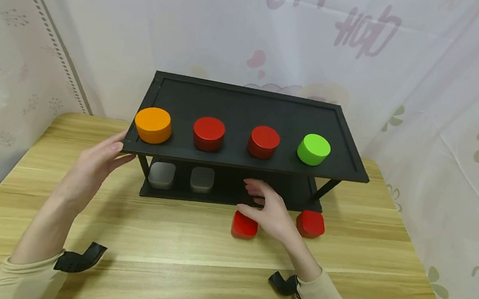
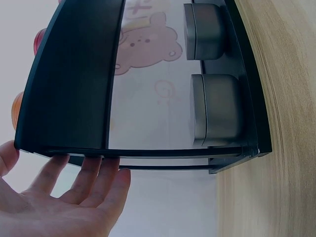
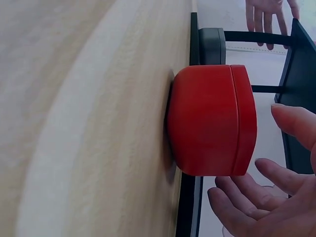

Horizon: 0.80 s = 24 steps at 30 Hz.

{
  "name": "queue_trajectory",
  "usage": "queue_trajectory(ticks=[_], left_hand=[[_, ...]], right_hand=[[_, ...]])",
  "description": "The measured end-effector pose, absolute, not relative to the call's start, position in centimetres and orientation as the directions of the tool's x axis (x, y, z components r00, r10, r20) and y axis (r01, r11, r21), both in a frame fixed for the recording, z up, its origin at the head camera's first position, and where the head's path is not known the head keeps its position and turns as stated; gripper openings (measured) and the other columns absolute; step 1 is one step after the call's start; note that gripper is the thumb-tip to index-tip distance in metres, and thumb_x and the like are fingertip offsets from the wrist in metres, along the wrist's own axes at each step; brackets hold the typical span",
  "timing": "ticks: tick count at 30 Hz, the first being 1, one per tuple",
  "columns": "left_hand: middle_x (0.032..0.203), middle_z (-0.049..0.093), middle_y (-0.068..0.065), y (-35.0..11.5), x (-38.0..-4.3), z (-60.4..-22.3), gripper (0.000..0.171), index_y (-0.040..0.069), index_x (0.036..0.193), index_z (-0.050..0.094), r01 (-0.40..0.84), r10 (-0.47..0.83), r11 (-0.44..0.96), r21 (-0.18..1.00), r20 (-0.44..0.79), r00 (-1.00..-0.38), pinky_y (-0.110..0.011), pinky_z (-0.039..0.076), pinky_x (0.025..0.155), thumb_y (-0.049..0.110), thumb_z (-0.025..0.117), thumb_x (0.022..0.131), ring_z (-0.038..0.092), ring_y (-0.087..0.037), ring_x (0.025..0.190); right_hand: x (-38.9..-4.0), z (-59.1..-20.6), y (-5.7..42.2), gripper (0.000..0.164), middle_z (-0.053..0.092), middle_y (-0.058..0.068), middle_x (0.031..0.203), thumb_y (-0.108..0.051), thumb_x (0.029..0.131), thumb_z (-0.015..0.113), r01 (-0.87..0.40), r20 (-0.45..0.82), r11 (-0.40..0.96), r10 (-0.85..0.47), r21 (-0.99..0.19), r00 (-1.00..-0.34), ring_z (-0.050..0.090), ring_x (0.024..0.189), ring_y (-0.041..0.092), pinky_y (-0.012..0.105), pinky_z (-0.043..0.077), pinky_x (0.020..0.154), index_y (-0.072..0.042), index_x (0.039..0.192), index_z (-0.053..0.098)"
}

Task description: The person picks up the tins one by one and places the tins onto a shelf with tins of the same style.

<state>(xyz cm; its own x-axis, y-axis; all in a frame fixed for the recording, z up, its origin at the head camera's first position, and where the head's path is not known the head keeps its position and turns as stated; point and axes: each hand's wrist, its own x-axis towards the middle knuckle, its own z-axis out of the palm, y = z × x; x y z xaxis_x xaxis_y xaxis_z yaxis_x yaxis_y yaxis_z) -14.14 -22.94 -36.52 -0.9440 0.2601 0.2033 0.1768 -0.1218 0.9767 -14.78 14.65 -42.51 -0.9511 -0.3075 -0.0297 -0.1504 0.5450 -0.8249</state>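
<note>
A black two-tier rack (image 1: 248, 106) stands on the wooden table. My left hand (image 1: 97, 156) holds the left end of its upper shelf, thumb at the top edge and fingers beneath, as the left wrist view (image 2: 74, 202) shows. My right hand (image 1: 270, 211) is in front of the lower shelf, fingers spread and loosely bent, beside a red square tin (image 1: 244, 225). In the right wrist view that tin (image 3: 210, 121) stands upright on the table, with the fingers apart from it. Another red square tin (image 1: 311, 224) stands right of the hand.
On the upper shelf sit an orange round tin (image 1: 153, 126), two red round tins (image 1: 208, 134) (image 1: 264, 142) and a green round tin (image 1: 314, 150). Two grey square tins (image 1: 161, 175) (image 1: 202, 179) occupy the lower shelf's left part. A patterned cloth (image 1: 235, 27) hangs behind.
</note>
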Motion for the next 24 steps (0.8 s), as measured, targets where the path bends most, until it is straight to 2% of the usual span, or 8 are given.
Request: queue_trajectory(ticks=[11,24], left_hand=[[0.146,0.044,0.006,-22.9,-14.1,-36.5,0.043,0.006,0.145,0.036,0.188,0.265,-0.123,0.974,0.215,-0.94,-0.015,0.039,0.1,0.014,0.033,0.102,0.041,-0.004,0.131],[0.144,0.046,0.007,-22.9,-14.1,-36.4,0.043,0.006,0.145,0.035,0.178,0.264,-0.142,0.974,0.211,-0.941,-0.016,0.038,0.101,0.014,0.032,0.103,0.04,-0.003,0.132]], right_hand=[[-13.7,-43.0,15.2,0.062,0.055,0.001,0.13,-0.032,0.079,0.075,-0.131,-0.071,0.591,-0.307,-0.796,-0.949,0.053,0.117,0.019,0.041,0.047,0.101,-0.02,0.134,0.049],[-12.2,-43.1,15.3,0.065,0.054,-0.008,0.13,-0.038,0.076,0.077,-0.09,-0.151,0.653,-0.303,-0.752,-0.941,0.053,0.118,0.015,0.04,0.046,0.101,-0.03,0.133,0.048]])
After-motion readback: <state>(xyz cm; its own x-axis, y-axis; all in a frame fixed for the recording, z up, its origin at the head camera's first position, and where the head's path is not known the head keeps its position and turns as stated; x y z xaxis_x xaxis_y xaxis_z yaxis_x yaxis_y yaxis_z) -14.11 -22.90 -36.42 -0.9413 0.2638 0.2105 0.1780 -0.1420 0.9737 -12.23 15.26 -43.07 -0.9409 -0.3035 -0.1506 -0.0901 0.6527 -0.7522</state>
